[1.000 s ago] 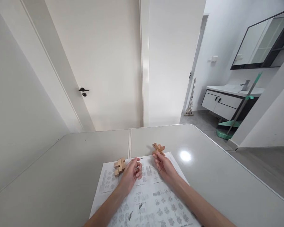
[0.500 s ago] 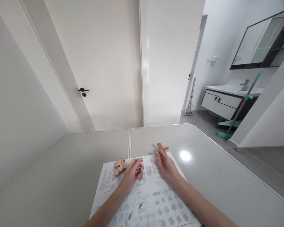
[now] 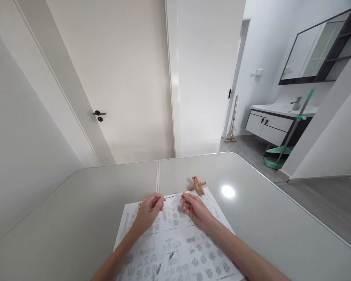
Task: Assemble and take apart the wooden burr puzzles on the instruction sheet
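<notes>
A small cross-shaped wooden block puzzle [image 3: 198,185] rests at the top right edge of a printed instruction sheet [image 3: 166,228], partly on the bare table. Just below and left of it, apart from it, is my right hand [image 3: 196,209], its fingers loosely bent with nothing visible in them. Over the sheet's upper left part hangs my left hand [image 3: 149,208], fingers half curled and a gap beside the thumb. It covers most of the notched wooden blocks; only a corner of a wooden block [image 3: 140,205] peeks out behind it. Whether the left hand touches them is hidden.
The grey table [image 3: 76,226] has a seam running away from me and a bright light reflection at right. Beyond its far edge stands a closed white door [image 3: 128,78]. At the right are a washbasin cabinet [image 3: 269,125], a mop [image 3: 231,128] and a green dustpan [image 3: 272,163].
My right hand has let go of the wooden cross puzzle and drawn left, leaving it lying. My left hand has moved left, over the notched blocks. The view has shifted slightly.
</notes>
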### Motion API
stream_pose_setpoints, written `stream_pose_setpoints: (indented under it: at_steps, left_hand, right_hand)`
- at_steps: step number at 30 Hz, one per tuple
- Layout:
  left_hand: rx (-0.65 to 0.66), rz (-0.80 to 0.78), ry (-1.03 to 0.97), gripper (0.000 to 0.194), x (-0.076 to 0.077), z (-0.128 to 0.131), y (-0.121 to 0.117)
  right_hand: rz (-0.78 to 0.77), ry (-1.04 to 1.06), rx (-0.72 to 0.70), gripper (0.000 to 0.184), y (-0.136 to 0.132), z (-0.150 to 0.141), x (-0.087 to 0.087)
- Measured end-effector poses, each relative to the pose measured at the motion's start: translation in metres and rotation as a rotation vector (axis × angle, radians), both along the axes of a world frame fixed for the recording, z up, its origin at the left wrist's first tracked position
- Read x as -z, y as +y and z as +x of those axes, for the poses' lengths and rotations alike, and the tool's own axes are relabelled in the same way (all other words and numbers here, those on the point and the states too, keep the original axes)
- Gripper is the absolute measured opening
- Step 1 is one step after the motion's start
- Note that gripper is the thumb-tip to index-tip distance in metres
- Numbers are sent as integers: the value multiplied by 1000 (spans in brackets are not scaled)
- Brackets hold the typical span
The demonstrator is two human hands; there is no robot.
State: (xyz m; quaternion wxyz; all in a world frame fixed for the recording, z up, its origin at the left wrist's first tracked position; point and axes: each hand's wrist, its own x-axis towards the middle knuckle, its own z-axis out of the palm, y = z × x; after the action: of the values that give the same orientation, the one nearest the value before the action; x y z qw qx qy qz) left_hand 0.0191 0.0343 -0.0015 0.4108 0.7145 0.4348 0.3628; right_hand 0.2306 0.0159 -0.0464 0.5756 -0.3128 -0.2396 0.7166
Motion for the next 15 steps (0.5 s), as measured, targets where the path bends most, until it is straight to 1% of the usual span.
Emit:
stream_pose_setpoints:
  at_steps: [2,4,5,6,7,9,11,13,15]
  left_hand:
    - [-136,126,151,34,-1,-23,9]
    - [-230,289,322,32,-1,-46,17]
    - [-238,368,404,31,-1,-55,20]
    - [-210,431,486,31,-1,-64,22]
    - [-182,479,556,35,-1,-70,23]
    - [-134,512,670,51,0,-79,25]
    - [-93,498,744,66,1,-83,25]
    - [-58,468,785,73,4,-83,26]
    - [-38,440,801,76,7,-82,26]
  right_hand:
    - [45,-77,-33,36,-2,-3,-2]
    - [63,-116,-46,39,-4,-4,-4]
    - [67,-127,-49,39,-5,-4,-5]
    - [68,-136,-51,39,-5,-4,-7]
    - [70,-144,-53,39,-6,-4,-8]
    - [69,-155,-57,38,-7,-3,-10]
    - [67,-165,-62,37,-8,-3,-12]
    - [69,-171,-66,37,-9,-3,-13]
    - [73,-177,-68,37,-10,-3,-13]
